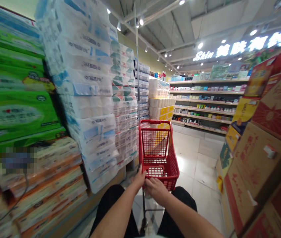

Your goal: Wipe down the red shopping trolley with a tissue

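Note:
A red plastic shopping cart [174, 162] with grid walls stands in front of my knees, and no goods show in its basket. At the near left corner of the basket, my left hand [138, 179] is closed on the edge, thumb side up. Just right of it, my right hand [156, 190] has its fingers curled at the near rim. The undersides of both hands' fingers are hidden, and a small pale patch below my right fingers is too unclear to name. A thin dark leg of the cart runs down to a caster [144, 223] between my knees.
Tall stacks of white wrapped tissue packs [91, 79] and green packs [14, 109] line the left. Orange-white packs [53, 185] lie lower there. Cardboard boxes [254, 158] are piled on the right. A tiled aisle [191, 155] leads to stocked shelves [205, 94].

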Demonstrator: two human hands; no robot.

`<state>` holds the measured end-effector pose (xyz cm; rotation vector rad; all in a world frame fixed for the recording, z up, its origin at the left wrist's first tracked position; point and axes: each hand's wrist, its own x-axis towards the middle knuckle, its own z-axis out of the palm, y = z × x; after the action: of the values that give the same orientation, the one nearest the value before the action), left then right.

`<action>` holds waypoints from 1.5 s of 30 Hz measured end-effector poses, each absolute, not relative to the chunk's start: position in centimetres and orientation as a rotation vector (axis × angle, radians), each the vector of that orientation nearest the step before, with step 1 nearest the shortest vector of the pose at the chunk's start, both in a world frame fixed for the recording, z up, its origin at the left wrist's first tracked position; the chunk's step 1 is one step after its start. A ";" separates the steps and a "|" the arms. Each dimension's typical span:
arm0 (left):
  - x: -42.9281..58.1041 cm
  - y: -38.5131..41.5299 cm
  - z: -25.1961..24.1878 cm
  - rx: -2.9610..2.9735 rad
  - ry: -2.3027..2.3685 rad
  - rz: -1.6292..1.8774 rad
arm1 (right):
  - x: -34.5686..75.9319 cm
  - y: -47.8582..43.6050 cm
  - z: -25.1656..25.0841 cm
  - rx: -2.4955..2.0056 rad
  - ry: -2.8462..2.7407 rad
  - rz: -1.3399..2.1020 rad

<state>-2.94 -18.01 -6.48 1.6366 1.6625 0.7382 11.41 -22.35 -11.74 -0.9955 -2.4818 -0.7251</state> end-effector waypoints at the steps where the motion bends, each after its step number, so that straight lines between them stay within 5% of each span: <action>1: -2.9 -18.0 -6.4 1.637 1.652 0.724 | 11.5 -22.3 -11.9 -0.970 -2.502 -0.719; 10: -2.9 -18.0 -5.8 1.640 1.674 0.653 | 13.0 -22.4 -14.5 -0.979 -2.663 -0.626; 23: -3.0 -18.4 -5.7 1.648 1.711 0.632 | 12.7 -22.4 -12.5 -0.769 -2.625 -0.857; 45: -3.1 -18.2 -5.9 1.646 1.698 0.628 | 10.9 -23.1 -10.7 -0.983 -2.667 -0.679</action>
<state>-3.11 -18.15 -5.86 1.6458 1.6983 0.6281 10.87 -23.07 -10.74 -0.9828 -2.6668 -0.6791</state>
